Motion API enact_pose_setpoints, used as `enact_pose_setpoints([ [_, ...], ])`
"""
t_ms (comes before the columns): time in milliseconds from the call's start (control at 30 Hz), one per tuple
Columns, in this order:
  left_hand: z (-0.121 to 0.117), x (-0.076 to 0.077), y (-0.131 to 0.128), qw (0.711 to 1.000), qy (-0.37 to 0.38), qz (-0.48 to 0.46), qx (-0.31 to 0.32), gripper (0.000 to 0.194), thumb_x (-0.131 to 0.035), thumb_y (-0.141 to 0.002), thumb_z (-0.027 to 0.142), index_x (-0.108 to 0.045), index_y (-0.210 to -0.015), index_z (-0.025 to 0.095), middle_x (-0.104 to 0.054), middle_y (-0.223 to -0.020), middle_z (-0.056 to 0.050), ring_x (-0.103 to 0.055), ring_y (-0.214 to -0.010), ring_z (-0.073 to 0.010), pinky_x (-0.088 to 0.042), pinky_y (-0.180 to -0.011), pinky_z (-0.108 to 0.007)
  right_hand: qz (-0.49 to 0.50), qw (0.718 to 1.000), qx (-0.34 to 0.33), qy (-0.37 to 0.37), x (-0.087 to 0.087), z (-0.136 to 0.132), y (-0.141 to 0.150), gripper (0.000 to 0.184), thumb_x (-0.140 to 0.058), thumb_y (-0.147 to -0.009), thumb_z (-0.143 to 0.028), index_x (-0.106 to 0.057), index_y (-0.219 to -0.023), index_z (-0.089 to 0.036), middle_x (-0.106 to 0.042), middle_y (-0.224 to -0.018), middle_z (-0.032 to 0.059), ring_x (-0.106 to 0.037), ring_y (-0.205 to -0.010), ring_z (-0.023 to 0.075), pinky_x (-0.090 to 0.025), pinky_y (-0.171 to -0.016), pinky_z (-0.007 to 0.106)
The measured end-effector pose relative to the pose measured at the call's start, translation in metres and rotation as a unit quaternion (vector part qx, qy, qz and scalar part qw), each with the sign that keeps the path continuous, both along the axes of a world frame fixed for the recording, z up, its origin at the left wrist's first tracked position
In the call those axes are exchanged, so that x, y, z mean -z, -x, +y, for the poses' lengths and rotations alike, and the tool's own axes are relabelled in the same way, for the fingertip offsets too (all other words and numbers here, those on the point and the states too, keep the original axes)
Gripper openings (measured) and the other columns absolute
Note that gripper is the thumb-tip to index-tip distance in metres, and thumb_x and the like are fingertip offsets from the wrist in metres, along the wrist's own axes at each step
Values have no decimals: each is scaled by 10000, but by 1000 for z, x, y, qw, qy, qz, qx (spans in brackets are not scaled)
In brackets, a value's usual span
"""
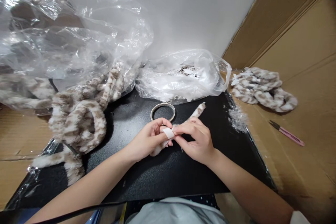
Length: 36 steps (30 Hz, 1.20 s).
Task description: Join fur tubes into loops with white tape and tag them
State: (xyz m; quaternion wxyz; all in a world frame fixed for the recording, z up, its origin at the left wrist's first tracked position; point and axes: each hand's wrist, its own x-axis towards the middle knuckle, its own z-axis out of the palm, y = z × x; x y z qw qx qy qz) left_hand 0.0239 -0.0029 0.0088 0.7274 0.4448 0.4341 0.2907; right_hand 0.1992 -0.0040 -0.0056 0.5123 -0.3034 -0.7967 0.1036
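Over the middle of a black tabletop [126, 178], both hands work on a brown-and-white furry strip [198, 110]. My left hand [147, 140] is closed round its near end, thumb and fingers beside a small white label [168, 133]. My right hand [198, 141] pinches the strip just right of the label; its fingertips touch the label's edge. One end of the strip sticks out past the right hand, up and to the right. Just beyond the left fingers lies a thin pale ring [151, 112], like a narrow roll of tape. The fingers hide part of the strip.
Furry strips, some looped [96, 122], are heaped at left beside a large clear plastic bag [78, 42]. A smaller bag [162, 87] with white pieces lies at the back. On cardboard at right are a furry bundle [265, 89], pink-handled snips [291, 136] and clear scraps [237, 119].
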Motion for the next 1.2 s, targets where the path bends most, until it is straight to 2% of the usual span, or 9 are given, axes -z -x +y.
enact_pose_setpoints([
  [133,2,0,5,999,14,-29,32,316,-699,-803,377,-509,-965,184,-636,-704,-2,-537,-552,-80,-310,-456,-159,16,1000,1,10,-1,-1,0,248,-648,-804,-47,-574,-953,-230,-755,-790,-8,-705,-670,136,-444,-640,301],
  [233,1,-2,2,999,7,-20,28,309,-695,-803,379,-510,-950,180,-627,-679,5,-521,-521,-73,-290,-431,-151,35,999,10,21,0,-3,0,243,-658,-804,-56,-576,-943,-238,-755,-776,-13,-695,-638,131,-436,-619,299],
  [400,-3,-3,-8,997,-27,-34,-63,302,-723,-756,306,-496,-898,167,-596,-622,38,-515,-509,-55,-349,-458,-133,25,1000,6,7,0,-4,0,256,-620,-807,-19,-577,-936,-236,-758,-779,-8,-724,-706,146,-452,-675,313],
  [500,-5,-4,-9,995,-32,-46,-87,292,-701,-772,274,-460,-908,182,-580,-610,60,-450,-444,-30,-294,-409,-113,1,1000,4,-23,0,-3,-2,258,-616,-809,-22,-579,-949,-235,-768,-835,10,-736,-781,157,-464,-715,319],
  [600,-4,-4,-4,996,-22,-59,-63,276,-668,-811,248,-427,-940,204,-575,-604,71,-395,-412,-22,-246,-375,-98,-31,999,0,-42,1,-2,-3,256,-632,-802,-32,-577,-963,-223,-771,-894,46,-737,-840,168,-471,-751,328],
  [800,1,-2,10,995,-3,-97,25,298,-650,-841,245,-408,-1017,239,-592,-652,66,-293,-381,-15,-212,-343,-103,-51,997,-20,-52,1,0,-7,256,-632,-803,-56,-570,-981,-230,-762,-976,76,-725,-901,184,-497,-780,350],
  [1000,3,-1,12,996,-29,-82,30,323,-691,-816,298,-428,-989,229,-603,-676,39,-381,-437,-42,-242,-353,-107,-46,996,-52,-55,1,4,-7,245,-611,-809,-48,-554,-968,-226,-752,-987,98,-711,-962,191,-529,-801,355],
  [1100,2,-3,10,997,-36,-66,27,305,-668,-837,331,-422,-982,224,-570,-625,60,-340,-406,-34,-229,-355,-118,-31,996,-76,-20,0,3,-8,288,-626,-768,-57,-553,-990,-226,-745,-959,80,-704,-979,207,-523,-831,366],
  [1200,0,-7,8,996,-79,-37,8,301,-658,-844,349,-419,-962,209,-555,-606,55,-455,-485,-64,-314,-432,-137,49,989,-111,81,0,1,-10,366,-634,-724,-123,-525,-1052,-245,-710,-934,53,-680,-1000,231,-523,-860,402],
])
